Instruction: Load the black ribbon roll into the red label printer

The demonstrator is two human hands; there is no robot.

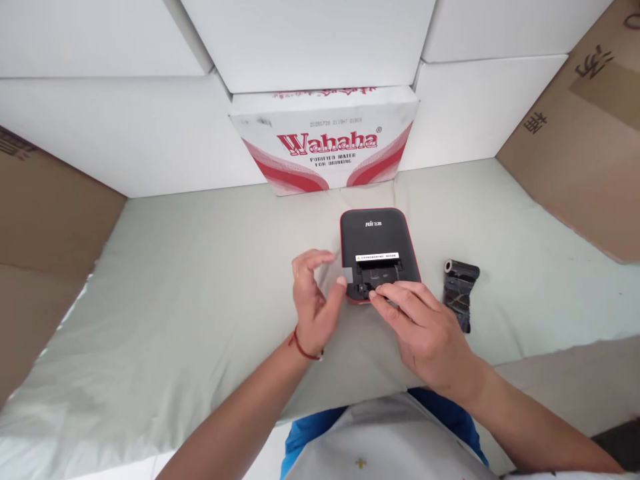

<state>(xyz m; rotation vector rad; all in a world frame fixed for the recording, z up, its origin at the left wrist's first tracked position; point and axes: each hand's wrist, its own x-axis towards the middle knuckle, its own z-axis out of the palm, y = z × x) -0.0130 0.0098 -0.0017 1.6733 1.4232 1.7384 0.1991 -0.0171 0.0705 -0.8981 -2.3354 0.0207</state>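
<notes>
- Head view: white boxes stack along the back, behind a red-and-white Wahaha carton; brown cardboard flanks both sides.
- The black device lies on the cloth in front of the carton; the right hand covers its near right corner.
- A partly unwound black roll lies to the device's right, apart from it.
- The device's recess contains dark, glossy film.
- The device has rounded corners, red edging and a white label strip; the cloth is pale green and creased.
- Left hand: loosely open, thumb and fingers apart, the thumb at a small translucent tab; a red cord circles the wrist.
- Right hand: fingers bunched, tips at the recess's near edge; cannot tell whether they grip.
</notes>
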